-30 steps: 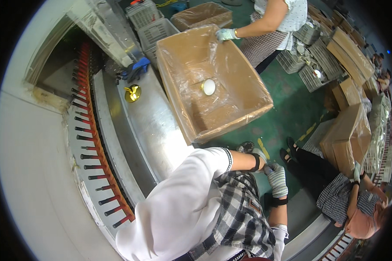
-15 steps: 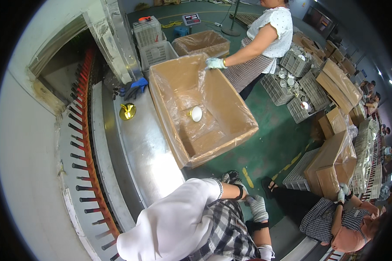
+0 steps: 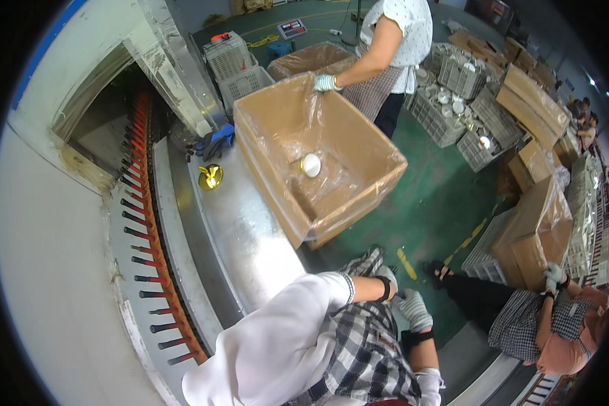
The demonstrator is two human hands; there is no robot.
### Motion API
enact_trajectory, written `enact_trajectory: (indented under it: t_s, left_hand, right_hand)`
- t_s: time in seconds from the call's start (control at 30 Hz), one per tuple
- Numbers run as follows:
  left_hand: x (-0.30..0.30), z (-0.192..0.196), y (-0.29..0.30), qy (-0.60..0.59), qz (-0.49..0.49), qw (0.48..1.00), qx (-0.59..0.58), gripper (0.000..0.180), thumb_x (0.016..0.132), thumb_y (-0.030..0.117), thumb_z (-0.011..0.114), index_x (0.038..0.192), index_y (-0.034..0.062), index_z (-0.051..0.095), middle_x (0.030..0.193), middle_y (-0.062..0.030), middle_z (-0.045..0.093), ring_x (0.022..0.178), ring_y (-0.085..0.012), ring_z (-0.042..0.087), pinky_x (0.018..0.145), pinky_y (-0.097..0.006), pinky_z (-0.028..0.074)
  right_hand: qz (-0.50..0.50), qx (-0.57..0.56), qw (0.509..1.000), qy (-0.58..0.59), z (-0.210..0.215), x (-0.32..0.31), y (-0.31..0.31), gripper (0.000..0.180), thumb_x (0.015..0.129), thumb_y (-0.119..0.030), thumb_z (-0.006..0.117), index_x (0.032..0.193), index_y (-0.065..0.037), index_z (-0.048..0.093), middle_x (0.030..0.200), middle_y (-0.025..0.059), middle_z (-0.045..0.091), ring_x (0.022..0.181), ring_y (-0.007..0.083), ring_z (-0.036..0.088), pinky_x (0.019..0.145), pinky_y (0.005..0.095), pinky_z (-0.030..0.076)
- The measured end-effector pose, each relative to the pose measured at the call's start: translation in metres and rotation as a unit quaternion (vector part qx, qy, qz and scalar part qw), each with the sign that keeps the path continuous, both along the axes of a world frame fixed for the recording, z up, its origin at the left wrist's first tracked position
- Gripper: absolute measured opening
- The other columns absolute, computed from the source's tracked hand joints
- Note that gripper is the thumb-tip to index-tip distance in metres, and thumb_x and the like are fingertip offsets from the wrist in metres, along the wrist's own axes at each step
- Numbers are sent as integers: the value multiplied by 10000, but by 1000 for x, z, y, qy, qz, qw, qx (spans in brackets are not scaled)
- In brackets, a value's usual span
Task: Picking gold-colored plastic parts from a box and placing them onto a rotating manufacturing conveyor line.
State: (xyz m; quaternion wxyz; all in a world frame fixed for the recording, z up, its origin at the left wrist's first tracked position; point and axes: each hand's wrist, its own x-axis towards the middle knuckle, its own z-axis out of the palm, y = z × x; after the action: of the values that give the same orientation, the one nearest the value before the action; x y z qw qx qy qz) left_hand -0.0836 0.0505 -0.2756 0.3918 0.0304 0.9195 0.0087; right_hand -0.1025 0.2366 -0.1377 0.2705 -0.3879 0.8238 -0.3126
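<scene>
My left hand (image 3: 386, 276) and my right hand (image 3: 415, 310), both in striped knit gloves with black wrist bands, are close together in front of my plaid apron. The right fingers curl in beside the left hand; what they grip, if anything, is hidden. The left fingers are mostly out of sight. Beyond them a large cardboard box (image 3: 358, 206), lined with clear plastic, stands open at the metal bench (image 3: 243, 227). Inside lies one white round piece (image 3: 310, 166) with a gold part. A shiny gold piece (image 3: 210, 177) rests on the bench.
A co-worker's gloved hand (image 3: 325, 83) holds the box's far edge. Blue-black gloves (image 3: 216, 141) lie on the bench. Left runs a row of red-and-black spindles (image 3: 157, 277). Grey crates (image 3: 436, 120) with round pieces stand right. Another person (image 3: 521, 331) handles a carton (image 3: 534, 237).
The whole view has turned a little. My hands have shifted slightly up and right in the picture, still close together. The co-worker's hand stays on the box.
</scene>
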Motion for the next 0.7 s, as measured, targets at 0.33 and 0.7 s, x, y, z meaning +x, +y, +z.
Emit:
enact_trajectory:
  t_s: [0.33,0.7]
  left_hand:
    - [-13,-69,17,-56,26,990,-125,481,1038,481,399,1328,253,707,1363,-69,692,1315,-222,608,1094,-496,411]
    - [-25,-46,65,-42,57,994,-81,472,1038,481,404,1337,262,696,1376,-77,681,1322,-228,601,1105,-498,399]
  right_hand:
    - [-18,82,989,121,10,3,-34,311,831,-314,678,908,-27,769,900,258,721,885,444,704,813,504,561]
    - [6,47,996,70,-5,14,-46,372,879,-376,623,946,-46,781,958,254,722,945,449,690,853,511,552]
